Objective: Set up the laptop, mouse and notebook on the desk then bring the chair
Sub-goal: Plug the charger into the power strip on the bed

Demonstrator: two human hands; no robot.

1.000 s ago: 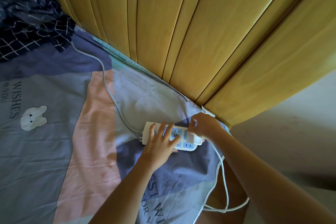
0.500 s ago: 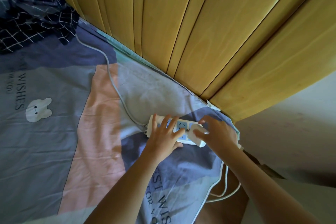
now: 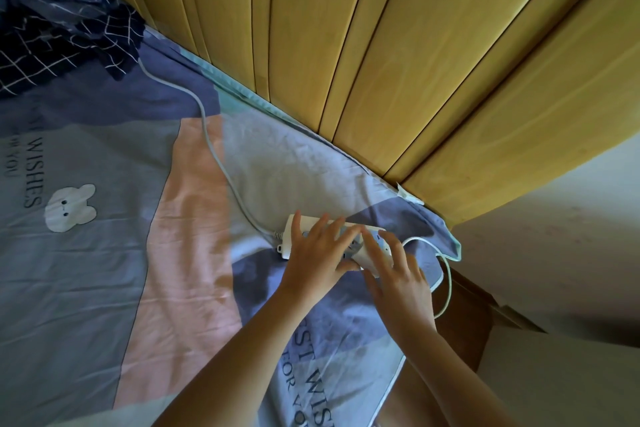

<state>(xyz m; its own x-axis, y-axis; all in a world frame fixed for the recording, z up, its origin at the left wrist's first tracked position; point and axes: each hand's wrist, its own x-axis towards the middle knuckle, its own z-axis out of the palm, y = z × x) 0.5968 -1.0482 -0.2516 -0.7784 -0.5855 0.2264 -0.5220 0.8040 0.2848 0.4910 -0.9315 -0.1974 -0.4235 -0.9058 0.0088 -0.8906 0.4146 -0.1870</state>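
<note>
The left hand point(image 3: 317, 255) is lying flat, fingers spread, pressing down on the white rectangular plastic power strip point(image 3: 294, 236) that is resting on the bed. The right hand point(image 3: 393, 274) is gripping a white plug or adapter point(image 3: 363, 258) at the strip's near end, fingers curled over it; whether it is going in or coming out cannot be told. A thin white cable point(image 3: 446, 274) is looping from there off the mattress edge. The strip's own grey cord point(image 3: 207, 135) is running across the blue, pink and grey printed bedsheet point(image 3: 104, 270) toward a dark checked blanket point(image 3: 52, 28), beside the yellow wooden slatted headboard point(image 3: 381, 62). The laptop, mouse, notebook and chair are not in view. On soft bedding the strip could tilt or slide, so the plug might seat crookedly or the loose cable snag.
</note>
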